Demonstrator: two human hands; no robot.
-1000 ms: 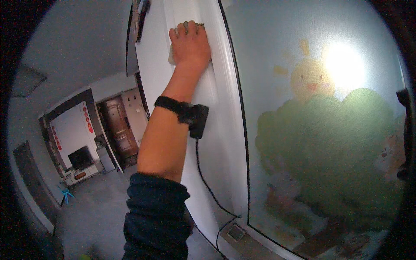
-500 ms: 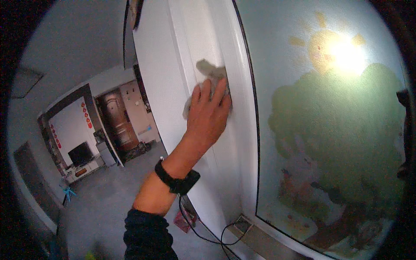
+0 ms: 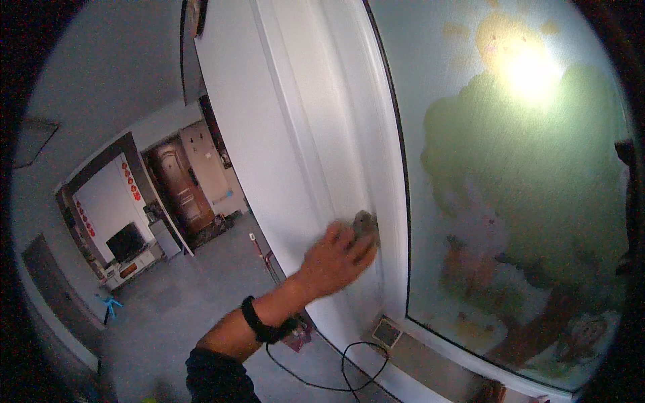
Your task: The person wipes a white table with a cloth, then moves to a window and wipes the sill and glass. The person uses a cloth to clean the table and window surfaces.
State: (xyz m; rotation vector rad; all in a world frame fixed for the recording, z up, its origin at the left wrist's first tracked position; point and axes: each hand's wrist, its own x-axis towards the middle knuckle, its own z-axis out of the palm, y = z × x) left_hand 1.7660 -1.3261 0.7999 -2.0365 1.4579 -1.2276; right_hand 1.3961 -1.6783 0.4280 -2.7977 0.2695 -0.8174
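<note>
My left hand [image 3: 336,263] is low on the white door-frame casing [image 3: 322,121], palm toward the surface and back facing me. Under and beyond its fingers shows a crumpled grey-green cloth [image 3: 365,223], pressed against the recessed part of the casing; most of the cloth is hidden by the hand, and the fingers are slightly blurred. A black band [image 3: 259,322] circles the wrist, and a thin black cable [image 3: 302,383] hangs from it in a loop. A dark sleeve [image 3: 218,377] covers the forearm. My right hand is out of view.
On the right is a frosted glass panel [image 3: 537,168] with a cartoon tree, rabbit and sun, and a bright light glare. To the left a room opens with a television [image 3: 125,243], a brown door [image 3: 180,181] and a small blue tripod [image 3: 109,305]. A pinkish box [image 3: 295,342] sits on the floor.
My left hand has slid down the casing and slightly right with the cloth beneath it. The view has shifted a little.
</note>
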